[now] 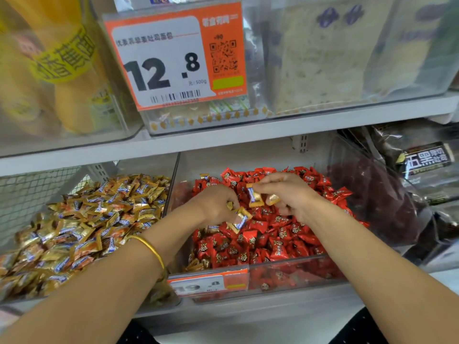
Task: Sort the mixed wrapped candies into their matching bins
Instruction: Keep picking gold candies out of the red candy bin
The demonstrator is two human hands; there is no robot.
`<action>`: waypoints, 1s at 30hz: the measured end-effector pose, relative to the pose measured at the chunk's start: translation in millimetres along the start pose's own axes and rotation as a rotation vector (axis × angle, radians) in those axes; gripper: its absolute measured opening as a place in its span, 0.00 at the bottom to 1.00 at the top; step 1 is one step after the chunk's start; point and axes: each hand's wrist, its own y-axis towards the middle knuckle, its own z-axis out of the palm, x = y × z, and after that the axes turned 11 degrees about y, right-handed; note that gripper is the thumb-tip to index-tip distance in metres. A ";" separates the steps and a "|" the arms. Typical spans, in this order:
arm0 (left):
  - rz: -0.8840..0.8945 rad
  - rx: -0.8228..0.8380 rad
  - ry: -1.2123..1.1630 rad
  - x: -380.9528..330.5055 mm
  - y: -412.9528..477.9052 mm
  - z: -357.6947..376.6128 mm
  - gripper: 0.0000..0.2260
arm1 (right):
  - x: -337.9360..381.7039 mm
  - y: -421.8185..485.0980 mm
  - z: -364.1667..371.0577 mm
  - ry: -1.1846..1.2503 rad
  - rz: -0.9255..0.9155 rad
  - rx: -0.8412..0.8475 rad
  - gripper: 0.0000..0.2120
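gold foil-wrapped candies (87, 227): blue-white band
red plastic-wrapped candies (278, 244): gold emblem
orange-white card price tag (159, 60): black digits

Orange price tag (173, 58) reads 12.8 元/500g; lower tag (208, 284) on red-candy bin (298, 271), 19.8.

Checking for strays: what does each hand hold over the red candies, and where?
The left hand pinches a gold-wrapped candy by its upper end; the right hand pinches another gold candy by its top end.
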 end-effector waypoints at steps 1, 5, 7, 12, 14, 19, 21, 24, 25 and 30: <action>0.003 -0.024 -0.036 -0.9 -4.0 -6.6 0.15 | 1.1 0.2 -0.8 0.081 0.039 -0.025 0.06; 0.015 -0.143 -0.230 -4.3 -27.6 -30.7 0.07 | 3.8 -5.2 1.6 0.225 0.174 0.014 0.03; 0.015 -0.207 -0.329 -5.4 -47.0 -39.6 0.07 | 5.2 -11.5 5.6 0.274 0.210 0.077 0.02; -0.084 -0.317 -0.667 10.5 -94.2 -42.9 0.08 | 16.3 -32.2 25.6 0.336 0.167 0.191 0.03; -0.161 -0.350 -0.810 24.9 -104.5 -40.2 0.08 | 23.4 -41.4 44.2 0.339 0.133 0.247 0.05; -0.340 -0.562 -1.038 73.1 -113.3 -28.4 0.08 | 45.1 -46.6 124.7 0.165 0.053 0.317 0.03; -0.404 -0.734 -1.008 85.9 -112.0 -26.0 0.07 | 52.4 -38.7 156.8 0.028 0.005 0.269 0.03; -0.406 -0.851 -0.951 102.4 -112.6 -26.6 0.14 | 60.0 -31.4 198.2 -0.152 -0.034 0.298 0.07; -0.387 -0.841 -0.975 106.8 -113.5 -26.5 0.18 | 60.6 -28.7 206.1 -0.146 -0.025 0.350 0.08; -0.301 -0.855 -0.982 116.9 -122.5 -26.0 0.27 | 51.4 -19.4 185.6 -0.140 -0.046 0.327 0.23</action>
